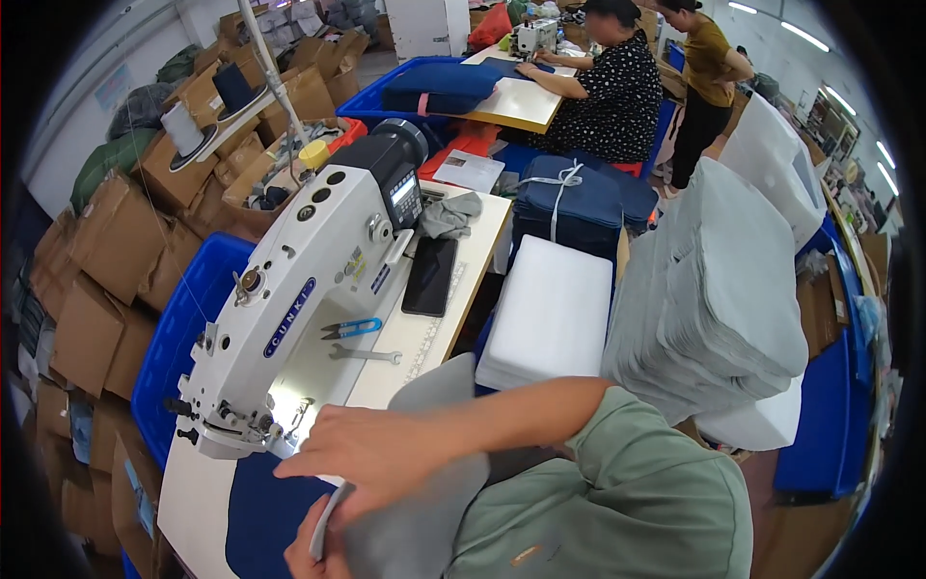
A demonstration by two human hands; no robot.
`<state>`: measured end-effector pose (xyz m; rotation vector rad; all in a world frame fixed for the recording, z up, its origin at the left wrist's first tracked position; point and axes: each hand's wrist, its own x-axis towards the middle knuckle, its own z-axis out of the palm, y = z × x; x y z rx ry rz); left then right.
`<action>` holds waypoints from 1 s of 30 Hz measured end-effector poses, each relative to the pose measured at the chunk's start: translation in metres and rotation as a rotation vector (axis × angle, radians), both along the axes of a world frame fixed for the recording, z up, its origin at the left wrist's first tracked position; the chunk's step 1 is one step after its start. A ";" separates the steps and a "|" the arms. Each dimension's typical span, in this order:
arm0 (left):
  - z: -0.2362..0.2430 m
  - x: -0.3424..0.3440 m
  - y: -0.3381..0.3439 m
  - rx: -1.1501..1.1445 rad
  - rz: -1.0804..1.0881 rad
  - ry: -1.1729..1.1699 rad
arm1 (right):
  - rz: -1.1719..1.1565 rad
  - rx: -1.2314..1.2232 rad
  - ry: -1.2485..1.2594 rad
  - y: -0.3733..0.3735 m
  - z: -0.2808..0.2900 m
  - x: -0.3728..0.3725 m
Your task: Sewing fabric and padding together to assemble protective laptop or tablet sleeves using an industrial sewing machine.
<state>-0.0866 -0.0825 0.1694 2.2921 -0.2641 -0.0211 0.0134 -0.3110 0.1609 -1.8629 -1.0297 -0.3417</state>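
Note:
A grey fabric panel (410,521) is bent upright in front of me, beside the sewing machine (318,261). My left hand (323,545) grips its near left edge, fingers wrapped around it. My right hand (371,449) reaches across from the right over the same panel. Its index finger points left towards the needle area, while the other fingers curl down at the panel's edge, partly hidden. Under the lit machine head lies a dark blue fabric piece (256,516) on the white sewing table (198,502).
Blue thread snips (352,328), a wrench (367,355) and a phone (430,277) lie right of the machine. Stacked white foam sheets (550,299) and grey panels (704,289) stand to the right. Cardboard boxes (111,328) crowd the left. Two people (617,96) are at a farther table.

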 end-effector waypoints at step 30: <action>-0.105 0.042 0.303 0.125 0.912 0.266 | -0.066 -0.083 0.524 0.201 -0.184 0.075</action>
